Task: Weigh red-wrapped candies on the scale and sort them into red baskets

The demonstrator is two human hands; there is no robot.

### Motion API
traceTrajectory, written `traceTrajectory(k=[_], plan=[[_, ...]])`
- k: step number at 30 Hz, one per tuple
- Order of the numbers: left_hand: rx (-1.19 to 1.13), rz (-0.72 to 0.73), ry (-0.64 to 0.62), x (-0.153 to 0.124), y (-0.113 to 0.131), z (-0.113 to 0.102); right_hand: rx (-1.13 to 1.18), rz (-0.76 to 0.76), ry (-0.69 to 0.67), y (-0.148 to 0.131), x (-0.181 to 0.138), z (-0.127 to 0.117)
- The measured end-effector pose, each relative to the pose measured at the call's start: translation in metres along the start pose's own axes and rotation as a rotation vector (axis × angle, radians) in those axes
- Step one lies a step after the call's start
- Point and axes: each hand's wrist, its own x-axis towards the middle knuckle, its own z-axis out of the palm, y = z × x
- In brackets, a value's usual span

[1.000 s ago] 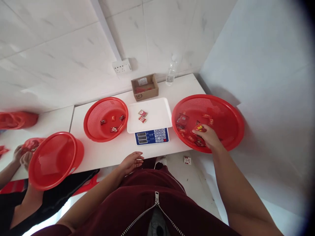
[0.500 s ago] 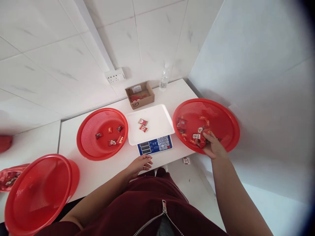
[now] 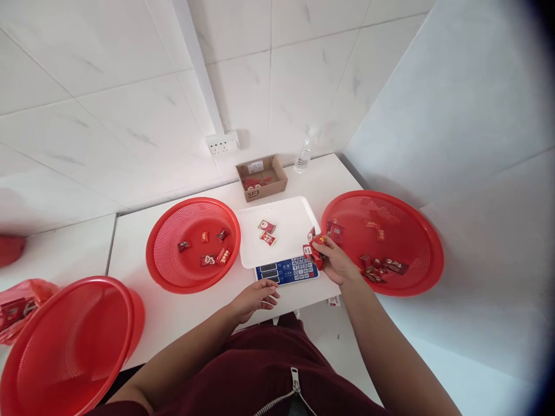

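Note:
My right hand [image 3: 335,259] is closed round several red-wrapped candies [image 3: 314,252] above the right edge of the white scale tray [image 3: 288,222]. Two small red and cream packets [image 3: 267,231] lie on that tray. Below it shows the blue keypad panel [image 3: 288,270] of the scale. In front of the panel, my left hand [image 3: 255,299] hovers with loosely curled, parted fingers and holds nothing. The right red basket [image 3: 416,245] has several wrapped candies lying inside. Another red basket [image 3: 158,254], left of the scale, also contains several wrapped pieces.
A cardboard box [image 3: 265,189] with red items and a clear plastic bottle [image 3: 305,151] stand at the back by the wall. At the near left is a large red basket [image 3: 125,323], with a red plastic bag [image 3: 43,292] behind it. A socket strip [image 3: 222,143] is on the wall.
My right hand has lifted the candies out of the right basket and moved left to the tray's edge. My left hand stays near the scale's front. The camera view has shifted slightly.

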Motion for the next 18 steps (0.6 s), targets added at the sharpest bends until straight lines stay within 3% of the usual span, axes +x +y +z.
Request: traceTrajectory(k=[5,8,13,18], plan=[[-0.083,0.021,0.064,-0.007,-0.006,-0.021,-0.005,0.037,-0.018,0.010,0.018,0.022],[-0.253,0.019,0.148,-0.009,-0.006,-0.035,0.029,0.027,-0.013,0.012,0.024,0.028],[-0.664,0.051,0.355,-0.012,0.003,-0.053,0.116,0.050,0.033,0.014,0.027,0.031],[-0.841,0.155,0.580,-0.020,0.009,-0.078,0.182,0.081,0.069,0.015,0.028,0.027]])
